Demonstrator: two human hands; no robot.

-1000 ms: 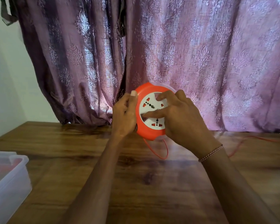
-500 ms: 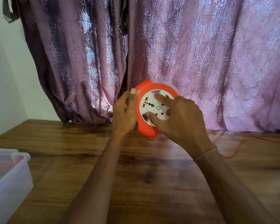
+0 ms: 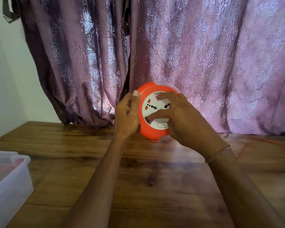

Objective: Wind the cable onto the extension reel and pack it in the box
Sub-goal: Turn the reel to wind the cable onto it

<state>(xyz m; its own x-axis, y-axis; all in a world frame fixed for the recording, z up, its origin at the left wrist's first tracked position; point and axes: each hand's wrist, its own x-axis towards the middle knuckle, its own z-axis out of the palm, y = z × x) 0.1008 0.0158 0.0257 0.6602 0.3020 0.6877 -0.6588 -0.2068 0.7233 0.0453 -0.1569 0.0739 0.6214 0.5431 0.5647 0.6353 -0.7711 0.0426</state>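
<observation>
Head view: the orange extension reel (image 3: 155,129) is held upright above the far part of the wooden table (image 3: 138,186), its white socket face (image 3: 152,111) turned toward the camera. The left hand (image 3: 127,116) grips the reel's left rim, its fingers curled round the edge and the thumb laid up along the orange front (the thumbnail shows at the top of the rim). The right hand (image 3: 183,120) covers the right half of the socket face with its fingers spread: the thumb lies across the lower part of the white disc, and one fingertip presses near the disc's upper edge. Whether these fingers hook into a recess or only press on the face I cannot tell. A thin bracelet (image 3: 218,153) circles the right wrist.

A short bit of orange sticks out under the reel's lower edge. The orange cable (image 3: 270,142) lies on the table well to the right, near the foot of the curtain, and is blurred along its length.

The clear plastic box (image 3: 10,183) stands at the table's left edge, well apart from the reel, with something red showing dimly through its wall. Behind everything hangs a purple patterned curtain (image 3: 204,63), and a pale wall (image 3: 5,79) fills the left side.
</observation>
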